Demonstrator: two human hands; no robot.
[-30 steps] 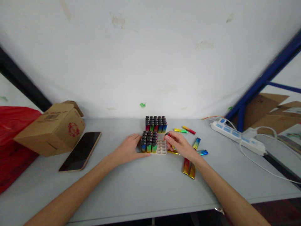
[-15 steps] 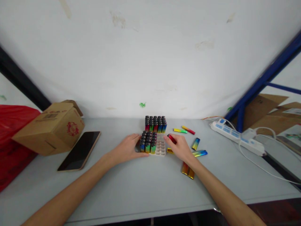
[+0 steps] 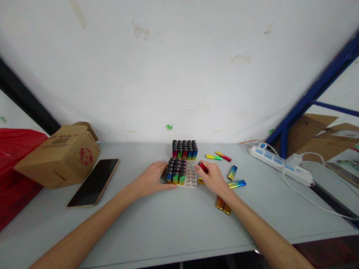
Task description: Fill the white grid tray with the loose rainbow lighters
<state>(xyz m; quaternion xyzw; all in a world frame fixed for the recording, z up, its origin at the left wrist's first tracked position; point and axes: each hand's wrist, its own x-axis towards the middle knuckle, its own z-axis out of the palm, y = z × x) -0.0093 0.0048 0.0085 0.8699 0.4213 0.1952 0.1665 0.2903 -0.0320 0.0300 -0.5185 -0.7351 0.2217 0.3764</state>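
The step in hand appears to be filling the white plastic tray with round-ended cells (image 3: 191,180), one slim piece at a time. Upright black-topped lighter-like sticks with shiny blue, green and yellow bodies (image 3: 175,172) fill its 9 o'clock part; the bare cells lie toward 3 o'clock.

The left hand (image 3: 153,178) lies at the tray's 9 o'clock end, its grip spread, thumb along the near edge, seemingly bracing it. The right hand (image 3: 214,179), at 3 o'clock, has its grip pinching a glossy red stick with a dark end (image 3: 203,167), tilted just beside the bare cells. The next move would call for turning that stick upright, lining it up with a free cell and lowering it without knocking the filled ones.

On the grey bench (image 3: 157,228), a second block of black-topped upright sticks (image 3: 185,150) stands at 12 o'clock from the tray. A yellow-and-green metallic stick (image 3: 214,157) lies at 2 o'clock, and a pair of orange-gold metallic sticks (image 3: 223,205) at 4 o'clock, partly under the right forearm.

The fingers cover the red stick's lower end, so whether it touches the tray cannot be told. The left fingertips are hidden behind the filled rows, and both forearms are cut off at the bottom.
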